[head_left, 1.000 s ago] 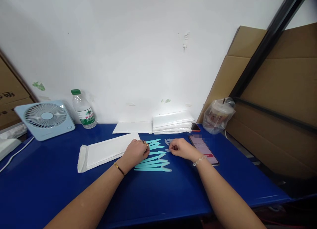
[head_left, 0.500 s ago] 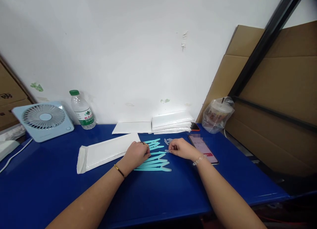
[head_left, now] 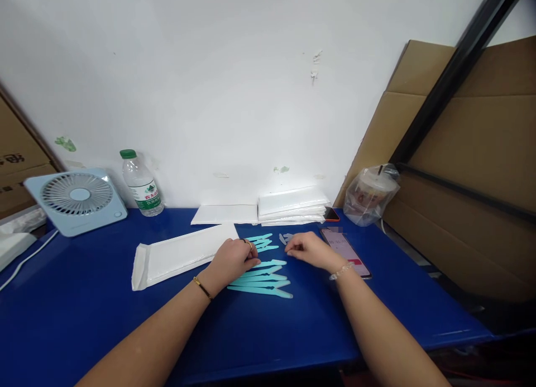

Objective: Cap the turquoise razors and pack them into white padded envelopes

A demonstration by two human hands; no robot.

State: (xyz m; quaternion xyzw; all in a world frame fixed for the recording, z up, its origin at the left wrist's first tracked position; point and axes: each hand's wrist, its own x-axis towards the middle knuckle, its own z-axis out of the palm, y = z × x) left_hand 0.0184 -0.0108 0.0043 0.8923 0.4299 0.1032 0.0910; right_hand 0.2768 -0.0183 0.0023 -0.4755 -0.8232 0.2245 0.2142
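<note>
Bent over the turquoise eyebrow razors, my left hand has its fingers closed at the handle of one eyebrow razor. Below it, several more razors lie fanned side by side, blades to the right, their handles partly under the hand. Another small group of razors lies just above. My right hand is closed in a pinch to the right; whatever is between the fingertips is hidden. Small translucent caps lie in a loose pile beside its fingers.
A white padded mailer lies left of the razors. Stacked white mailers rest against the wall. A phone lies at right, near a bagged drink cup. A water bottle and blue fan stand at left.
The razor at my left fingertips has come down toward the lower group. My right hand has drawn slightly away from it, and the clear cap by its fingertips no longer shows.
</note>
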